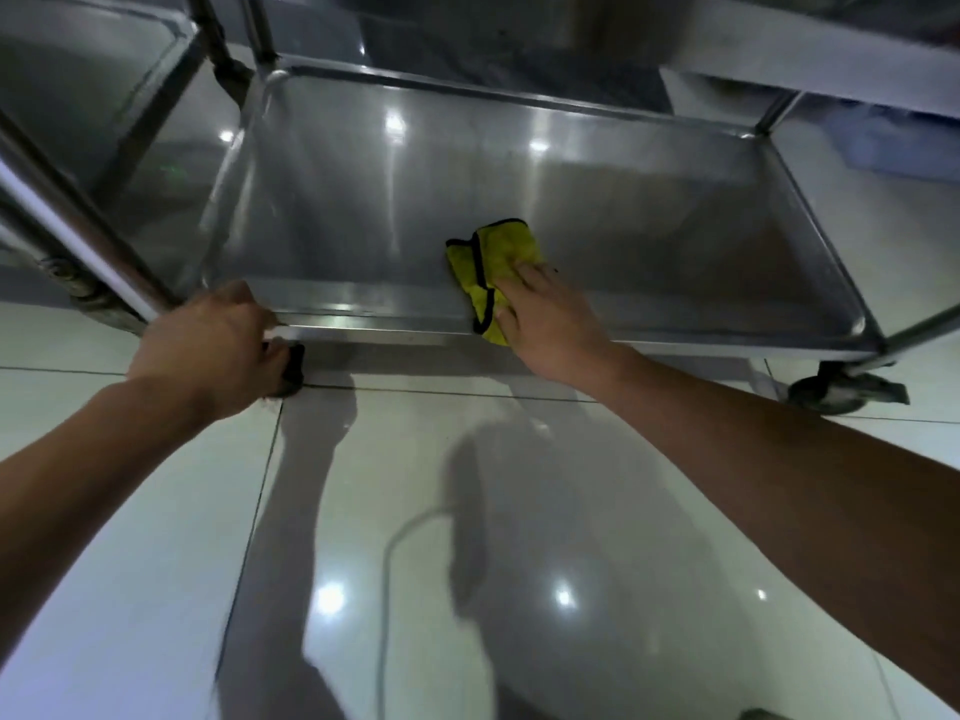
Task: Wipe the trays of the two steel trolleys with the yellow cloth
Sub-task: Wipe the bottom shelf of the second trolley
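The right hand [545, 314] lay flat, fingers straight, pressing the yellow cloth [491, 272] onto the near edge of the bottom tray [519, 163]. The left hand [218, 345] gripped its corner. A second trolley [93, 85] stood alongside, so wiping likely remained.

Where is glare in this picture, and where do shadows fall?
Head view: bright light spots glare on the steel tray and the glossy floor; arm shadows fall on the floor below the tray; straight trolley rails look bent by the wide lens.
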